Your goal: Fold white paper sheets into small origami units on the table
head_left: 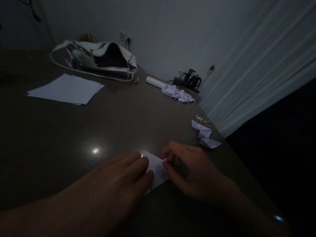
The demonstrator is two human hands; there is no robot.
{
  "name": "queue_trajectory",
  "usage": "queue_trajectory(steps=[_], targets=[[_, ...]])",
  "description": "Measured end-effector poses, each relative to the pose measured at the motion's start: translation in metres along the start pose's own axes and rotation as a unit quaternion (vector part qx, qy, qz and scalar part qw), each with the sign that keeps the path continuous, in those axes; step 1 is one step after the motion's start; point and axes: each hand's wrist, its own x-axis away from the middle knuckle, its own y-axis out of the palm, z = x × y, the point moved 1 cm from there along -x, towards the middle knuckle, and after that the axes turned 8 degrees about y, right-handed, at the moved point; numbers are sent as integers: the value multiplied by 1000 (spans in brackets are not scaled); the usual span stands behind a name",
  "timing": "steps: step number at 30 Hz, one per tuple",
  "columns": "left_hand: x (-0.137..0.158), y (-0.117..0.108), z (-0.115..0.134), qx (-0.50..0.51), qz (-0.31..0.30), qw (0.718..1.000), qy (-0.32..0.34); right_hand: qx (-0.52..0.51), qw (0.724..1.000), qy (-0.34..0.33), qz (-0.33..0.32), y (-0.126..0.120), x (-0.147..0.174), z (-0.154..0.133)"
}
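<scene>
A small folded sheet of white paper (158, 171) lies on the dark table between my hands. My left hand (128, 181) has its fingers curled and pressed on the paper's left side. On the other side, my right hand (190, 168) pinches the paper's right tip between thumb and forefinger. Its remaining fingers are bent. Just beyond my right hand, several folded paper pieces (204, 134) sit in a zigzag row near the table's right edge. What the left fingertips cover of the paper is hidden.
A stack of white sheets (67, 89) lies at the back left. Behind it rests a white handbag (106, 54). More folded paper pieces (179, 93) are heaped by a white bar-shaped object (155, 82). Dark items (189, 79) stand at the far corner, beside a pale curtain (247, 69).
</scene>
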Motion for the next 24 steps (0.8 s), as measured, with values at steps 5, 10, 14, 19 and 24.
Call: queue_trajectory(steps=[5, 10, 14, 19, 24], targets=[[-4, 4, 5, -5, 13, 1000, 3, 8, 1000, -5, -28, 18, 2, -9], [0, 2, 7, 49, 11, 999, -12, -13, 1000, 12, -24, 25, -1, -8], [2, 0, 8, 60, 11, 998, -17, -16, 1000, 11, -19, 23, -3, -7], [2, 0, 6, 63, 22, 998, -6, 13, 1000, 7, -10, 19, -6, -1], [1, -1, 4, 62, 14, 998, -9, 43, 998, 34, 9, 14, -12, 12]])
